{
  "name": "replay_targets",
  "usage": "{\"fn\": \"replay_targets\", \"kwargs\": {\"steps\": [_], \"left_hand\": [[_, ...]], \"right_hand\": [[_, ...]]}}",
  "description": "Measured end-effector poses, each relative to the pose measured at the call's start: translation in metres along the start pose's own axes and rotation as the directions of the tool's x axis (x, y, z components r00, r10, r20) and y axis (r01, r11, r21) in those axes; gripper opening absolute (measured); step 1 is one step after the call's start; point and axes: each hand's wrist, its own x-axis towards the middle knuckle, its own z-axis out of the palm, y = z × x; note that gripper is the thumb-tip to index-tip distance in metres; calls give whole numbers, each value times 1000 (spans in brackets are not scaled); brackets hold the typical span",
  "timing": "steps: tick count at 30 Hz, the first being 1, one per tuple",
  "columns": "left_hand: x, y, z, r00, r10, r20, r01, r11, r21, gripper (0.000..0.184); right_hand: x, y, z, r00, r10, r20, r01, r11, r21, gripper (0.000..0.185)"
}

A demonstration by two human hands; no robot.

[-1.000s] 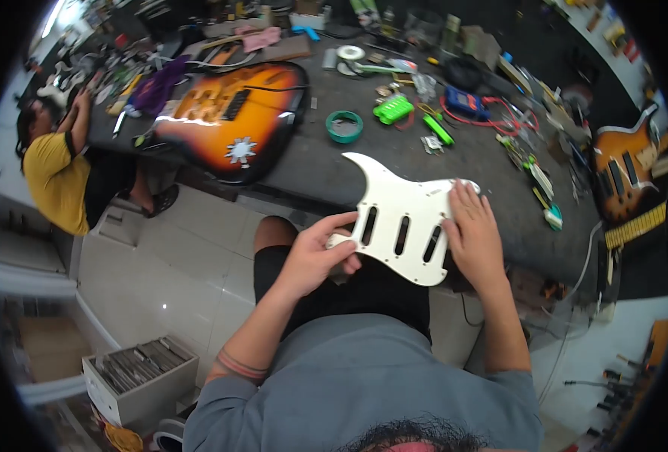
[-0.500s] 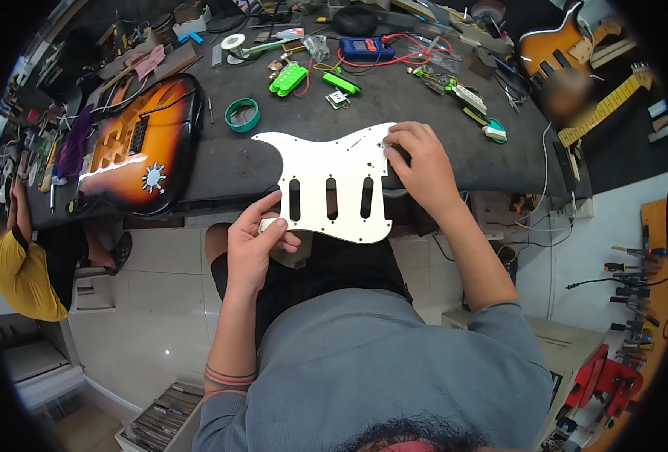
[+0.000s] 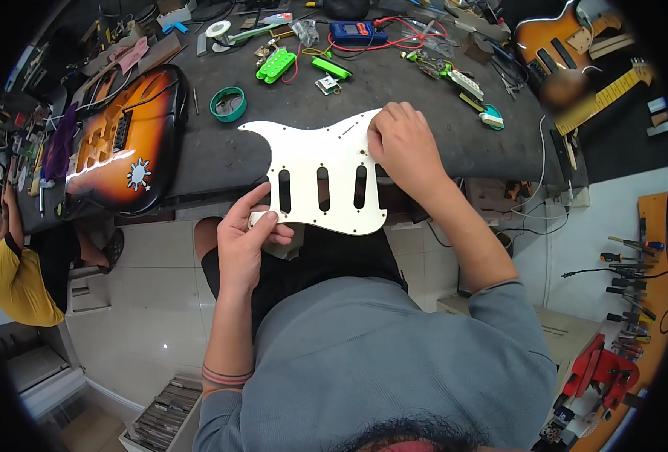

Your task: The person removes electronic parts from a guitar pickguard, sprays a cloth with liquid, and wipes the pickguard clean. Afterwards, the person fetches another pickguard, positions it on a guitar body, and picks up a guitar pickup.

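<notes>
While the left hand (image 3: 247, 237) clamps a near corner of the white pickguard (image 3: 304, 151) between thumb and fingers, the right hand (image 3: 407, 147) curls over its far corner; whether those fingers grip, I can't tell. The pickguard reaches from above the lap (image 3: 349, 252) over the workbench (image 3: 484, 166) edge. Beyond lie a teal ring (image 3: 230, 117), green pickups (image 3: 276, 66), then a blue multimeter (image 3: 359, 32).
</notes>
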Motion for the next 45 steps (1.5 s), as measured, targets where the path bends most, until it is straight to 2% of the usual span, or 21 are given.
{"fn": "replay_targets", "kwargs": {"steps": [2, 5, 8, 11, 14, 17, 20, 22, 24, 27, 28, 30, 32, 34, 35, 37, 41, 42, 43, 44, 45], "left_hand": [[0, 2, 1, 1000, -10, -4, 10, 1000, 1, 50], [1, 3, 2, 1000, -9, -15, 10, 1000, 11, 50], [1, 3, 3, 1000, -21, -21, 21, 1000, -2, 50], [3, 5, 5, 999, -30, -22, 30, 1000, -4, 50], [5, 7, 8, 999, -37, -24, 37, 999, -3, 50], [7, 5, 6, 999, -32, -24, 31, 999, -29, 48], [7, 4, 4, 999, -28, -25, 27, 999, -38, 47], [8, 2, 2, 999, -28, -20, 28, 999, -37, 46], [9, 0, 2, 1000, -21, -14, 21, 999, -41, 46], [11, -3, 1, 1000, -18, -17, 17, 997, -75, 46], [12, -4, 1, 999, -36, -19, 35, 996, -88, 46], [10, 3, 6, 998, -34, -55, 31, 998, -59, 49], [12, 5, 4, 999, -33, 0, 32, 981, -192, 57], [14, 3, 3, 999, 2, 51, 10, 976, -218, 65], [15, -2, 2, 998, 34, 46, -25, 983, -183, 66], [11, -5, 1, 996, 93, 19, -93, 996, 4, 66], [-21, 40, -9, 997, 59, -47, -40, 940, 339, 58], [-28, 53, -20, 985, 155, -72, -104, 879, 464, 38], [-28, 69, -38, 887, 461, -44, -330, 696, 638, 25], [-24, 90, -59, 707, 705, 50, -477, 424, 770, 13], [-25, 127, -78, 708, 703, -65, -389, 466, 795, 6]], "right_hand": [[-3, 1, -16, 998, -56, 28, 48, 974, 224, 11], [-16, 3, -40, 987, 89, 130, -144, 848, 510, 14], [-30, 13, -67, 864, 120, 489, -374, 802, 465, 16], [-38, -1, -78, 931, 71, 357, -192, 928, 318, 14], [-38, 1, -54, 989, -108, 99, 87, 977, 194, 35], [-53, -13, -24, 958, -203, 201, 158, 962, 221, 63], [-50, -14, -36, 888, -284, 363, 228, 955, 190, 71], [-47, 7, -36, 940, -105, 325, 126, 991, -42, 72], [-41, 23, -31, 988, -1, 157, 46, 958, -282, 74], [-38, -2, -33, 982, -95, 162, 96, 995, 2, 75], [-43, -7, -30, 938, -242, 250, 173, 948, 267, 74], [-29, -9, -36, 906, -221, 361, 191, 974, 119, 67], [-21, 14, -22, 988, -15, 151, 43, 982, -186, 54], [-26, 53, -8, 997, 21, 79, -7, 986, -168, 45], [-24, 42, -7, 995, 90, 46, -94, 991, 91, 44], [-27, 21, -18, 964, 257, 64, -248, 791, 559, 44], [-25, -9, -18, 986, 81, -144, -29, 941, 337, 30], [-25, -13, -18, 986, 51, -156, -6, 962, 273, 29], [-25, -15, -21, 986, 22, -168, 13, 979, 204, 29], [-27, -15, -22, 985, -3, -175, 27, 991, 132, 29], [-36, 3, -16, 989, 109, -101, -79, 961, 264, 28]]}}
